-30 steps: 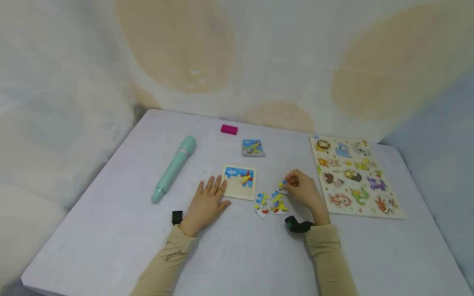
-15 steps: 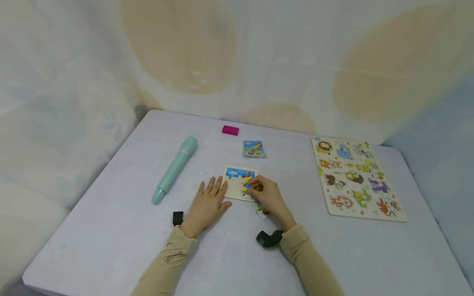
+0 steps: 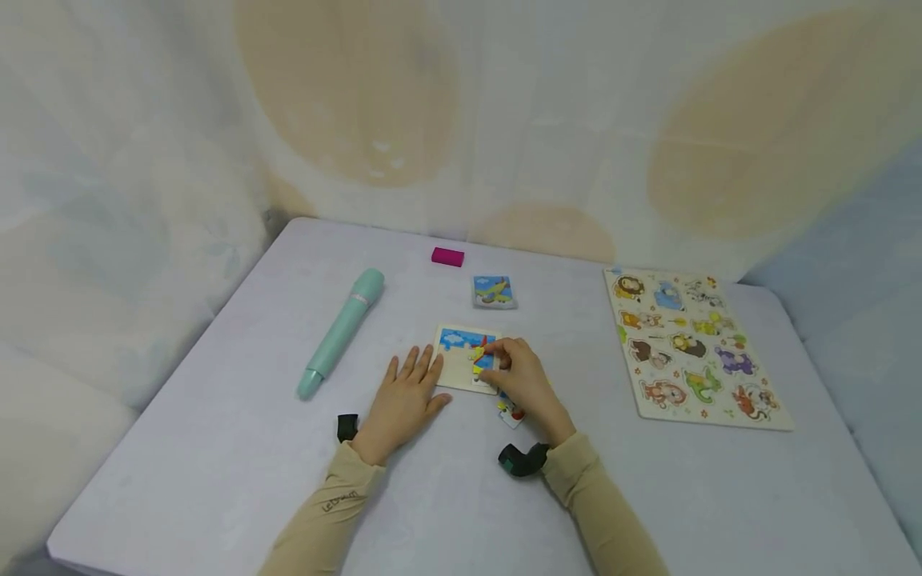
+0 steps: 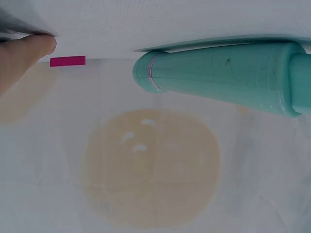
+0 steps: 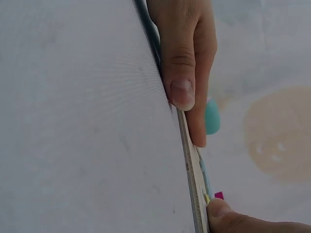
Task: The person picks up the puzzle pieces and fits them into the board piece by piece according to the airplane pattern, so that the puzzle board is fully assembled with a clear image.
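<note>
A small wooden puzzle tray lies mid-table, with blue-sky airplane pieces along its top and right side. My right hand reaches over its right edge, thumb and index finger pinching a puzzle piece at the lower right of the tray; the fingers partly cover it. Flat on the table, my left hand has its fingers spread, fingertips at the tray's left edge. Below the right hand, loose puzzle pieces show in part. In the right wrist view, the right thumb is beside the tray's edge.
Behind the tray sits a small airplane picture block, and farther back a magenta block. A mint-green microphone-shaped tube lies at left. An animal puzzle board lies at right. Fabric walls border the table.
My right hand has moved left from the loose pieces to the tray, carrying a puzzle piece to its lower right. Since half a second ago it has barely shifted. The left hand stays put.
</note>
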Tool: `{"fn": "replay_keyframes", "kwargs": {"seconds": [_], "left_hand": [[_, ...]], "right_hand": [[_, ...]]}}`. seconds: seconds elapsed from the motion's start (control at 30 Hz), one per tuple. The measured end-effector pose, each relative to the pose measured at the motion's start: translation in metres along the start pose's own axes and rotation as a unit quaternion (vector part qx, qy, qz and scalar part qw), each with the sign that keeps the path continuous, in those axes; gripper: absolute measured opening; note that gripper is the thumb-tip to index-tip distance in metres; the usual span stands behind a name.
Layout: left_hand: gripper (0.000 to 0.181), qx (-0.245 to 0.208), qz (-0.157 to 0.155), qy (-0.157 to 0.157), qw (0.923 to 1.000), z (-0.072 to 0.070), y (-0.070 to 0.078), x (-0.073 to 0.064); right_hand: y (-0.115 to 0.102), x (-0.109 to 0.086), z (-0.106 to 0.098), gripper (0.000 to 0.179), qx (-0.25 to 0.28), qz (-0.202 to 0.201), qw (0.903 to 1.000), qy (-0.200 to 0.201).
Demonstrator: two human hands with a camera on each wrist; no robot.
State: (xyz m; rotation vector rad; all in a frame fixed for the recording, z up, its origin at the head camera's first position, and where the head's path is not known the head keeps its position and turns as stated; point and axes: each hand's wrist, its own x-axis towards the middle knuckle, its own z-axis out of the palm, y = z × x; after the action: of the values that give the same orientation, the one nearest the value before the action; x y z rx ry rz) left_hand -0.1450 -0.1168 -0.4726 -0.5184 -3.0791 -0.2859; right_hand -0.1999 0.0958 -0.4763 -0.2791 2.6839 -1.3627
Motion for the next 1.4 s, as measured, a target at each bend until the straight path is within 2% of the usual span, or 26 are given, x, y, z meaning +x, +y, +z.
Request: {"fn": "replay_keyframes", "kwargs": {"seconds": [0.1, 0.23, 0.37, 0.57, 0.7, 0.8, 1.07, 1.2, 1.4], "left_hand": [[0.065, 0.001, -0.002, -0.002, 1.0000, 0.000, 0.001, -0.001], [0.064, 0.001, -0.005, 0.001, 1.0000, 0.002, 0.001, 0.001], [0.066, -0.004, -0.003, -0.005, 1.0000, 0.006, 0.000, 0.002], [0.065, -0.001, -0.004, -0.007, 1.0000, 0.005, 0.000, 0.000], [0.065, 0.006, 0.000, 0.001, 1.0000, 0.003, -0.001, 0.001], [0.064, 0.003, 0.000, 0.004, 1.0000, 0.003, -0.001, 0.001], [0.064, -0.001, -0.005, 0.000, 1.0000, 0.001, 0.000, -0.003], [0.064, -0.006, -0.005, -0.003, 1.0000, 0.001, 0.000, -0.002], [0.065, 0.000, -0.002, -0.002, 1.0000, 0.003, -0.001, 0.000]], "right_hand": [[-0.002, -0.001, 0.000, 0.035, -0.005, 0.002, 1.0000, -0.006], [-0.002, -0.002, -0.001, 0.023, -0.010, -0.004, 0.9999, -0.007], [0.006, -0.003, -0.012, 0.019, -0.012, -0.010, 0.9993, -0.034], [0.025, -0.010, -0.046, 0.025, -0.020, 0.001, 0.9961, -0.086], [0.032, -0.013, -0.060, 0.038, -0.035, -0.025, 0.9908, -0.128], [0.031, -0.013, -0.061, 0.039, -0.052, -0.040, 0.9874, -0.144], [0.024, -0.014, -0.054, 0.034, -0.082, -0.049, 0.9840, -0.150], [0.019, -0.014, -0.052, 0.030, -0.107, -0.039, 0.9830, -0.144], [0.017, -0.014, -0.053, 0.022, -0.086, -0.009, 0.9886, -0.123]]}}
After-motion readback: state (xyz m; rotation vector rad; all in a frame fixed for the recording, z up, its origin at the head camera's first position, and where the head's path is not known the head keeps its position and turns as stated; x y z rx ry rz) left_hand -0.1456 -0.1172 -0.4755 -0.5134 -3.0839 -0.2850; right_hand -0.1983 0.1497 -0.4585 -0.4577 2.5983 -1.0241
